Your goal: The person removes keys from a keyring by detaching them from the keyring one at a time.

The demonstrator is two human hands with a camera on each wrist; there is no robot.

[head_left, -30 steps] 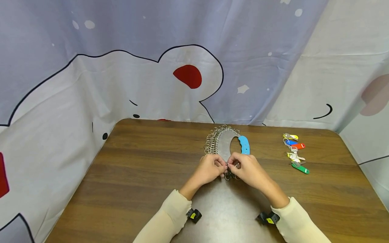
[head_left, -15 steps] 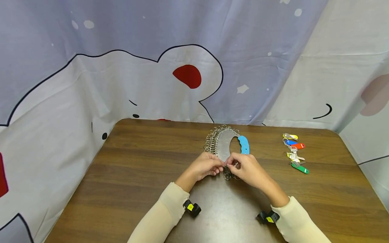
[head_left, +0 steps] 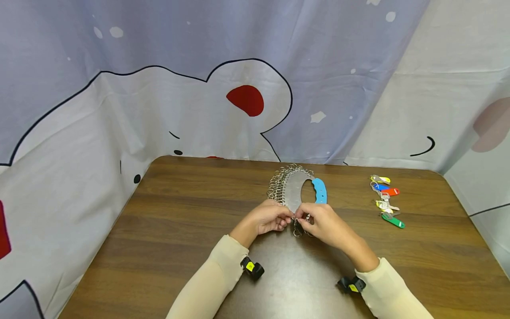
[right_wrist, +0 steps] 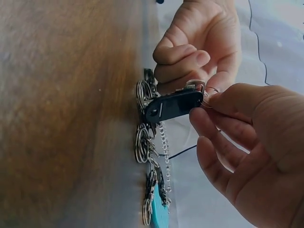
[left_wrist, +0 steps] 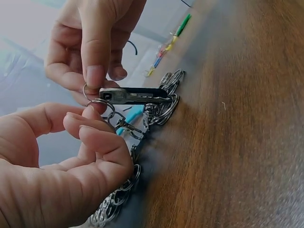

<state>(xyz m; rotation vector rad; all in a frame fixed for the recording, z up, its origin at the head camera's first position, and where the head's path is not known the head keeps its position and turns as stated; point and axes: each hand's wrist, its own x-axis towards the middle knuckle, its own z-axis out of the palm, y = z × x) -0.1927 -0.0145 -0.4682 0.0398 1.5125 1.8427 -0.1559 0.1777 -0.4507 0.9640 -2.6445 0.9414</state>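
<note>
A crescent-shaped metal plate [head_left: 294, 188] with a blue handle [head_left: 320, 190] lies on the table, its outer edge lined with small hooks and rings. At its near end my left hand [head_left: 268, 217] and right hand [head_left: 324, 223] meet at the fingertips. Between them a thin key ring [left_wrist: 86, 93] carries a black key tag [right_wrist: 178, 106] and a key [left_wrist: 126, 99]. My right thumb and finger pinch this ring; my left fingers pinch it from the other side, partly hidden. Right by the left fingers hangs a small snap hook [left_wrist: 129, 127].
Several keys with coloured tags, among them a red tag [head_left: 390, 192] and a green tag [head_left: 393, 220], lie at the right on the wooden table [head_left: 191, 212]. A printed curtain [head_left: 179, 102] hangs behind the table.
My left hand has shifted slightly left and its fingers have regripped at the ring. My right hand has moved only a little. The plate and the tagged keys stay where they were.
</note>
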